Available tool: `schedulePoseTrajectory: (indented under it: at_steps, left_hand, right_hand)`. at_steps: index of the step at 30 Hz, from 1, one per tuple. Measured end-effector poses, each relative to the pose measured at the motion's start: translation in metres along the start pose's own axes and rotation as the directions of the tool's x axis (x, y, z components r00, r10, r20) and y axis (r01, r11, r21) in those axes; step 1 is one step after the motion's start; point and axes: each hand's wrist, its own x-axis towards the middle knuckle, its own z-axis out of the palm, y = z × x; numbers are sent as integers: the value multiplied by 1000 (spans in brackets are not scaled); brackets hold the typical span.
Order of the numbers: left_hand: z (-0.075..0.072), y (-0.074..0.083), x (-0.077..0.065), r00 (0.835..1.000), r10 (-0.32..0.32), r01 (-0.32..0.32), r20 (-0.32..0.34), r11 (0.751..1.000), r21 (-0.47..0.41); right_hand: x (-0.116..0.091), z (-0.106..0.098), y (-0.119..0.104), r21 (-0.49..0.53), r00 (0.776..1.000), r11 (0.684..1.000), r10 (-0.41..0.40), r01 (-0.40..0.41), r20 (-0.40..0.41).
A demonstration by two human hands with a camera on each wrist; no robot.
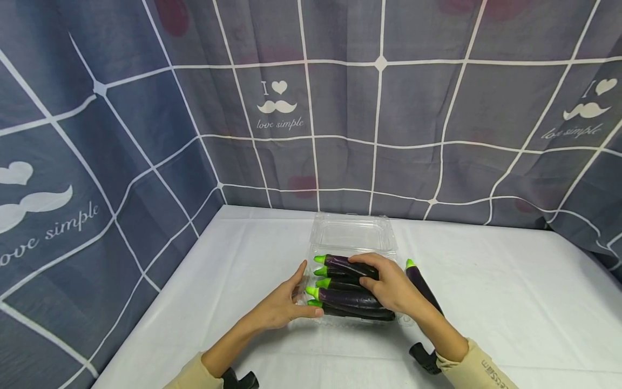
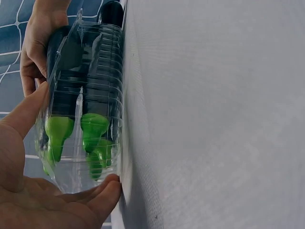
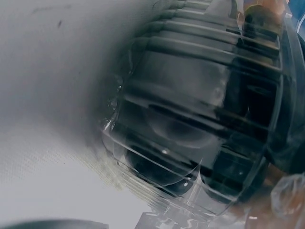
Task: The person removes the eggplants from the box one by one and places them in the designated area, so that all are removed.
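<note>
A clear plastic container (image 1: 405, 320) with ribbed walls holds several dark purple eggplants (image 1: 350, 297) with bright green stems pointing left. My right hand (image 1: 391, 283) grips the uppermost eggplant (image 1: 337, 262) at the back of the pile, thumb on the near side and fingers over the top. At the container's left end, my left hand (image 1: 277, 310) steadies it with fairly straight fingers and thumb spread apart. The left wrist view shows the left fingertips (image 2: 112, 191) low at the end wall and the green stems (image 2: 94, 129) through the plastic.
The container's clear lid (image 1: 353, 232) lies folded back behind it. Another eggplant (image 1: 424, 286) lies to the right, partly behind my right forearm. A white cloth (image 1: 515, 292) covers the table, and a grey checked curtain (image 1: 413, 102) hangs around it.
</note>
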Motion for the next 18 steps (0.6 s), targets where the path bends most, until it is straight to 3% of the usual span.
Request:
schedulePoseTrajectory:
  at_steps: [18]
  left_hand:
    - [-2, -1, 0, 1000, 12, -11, 19, 999, -35]
  right_hand:
    - [0, -7, 0, -3, 999, 1000, -29, 29, -44]
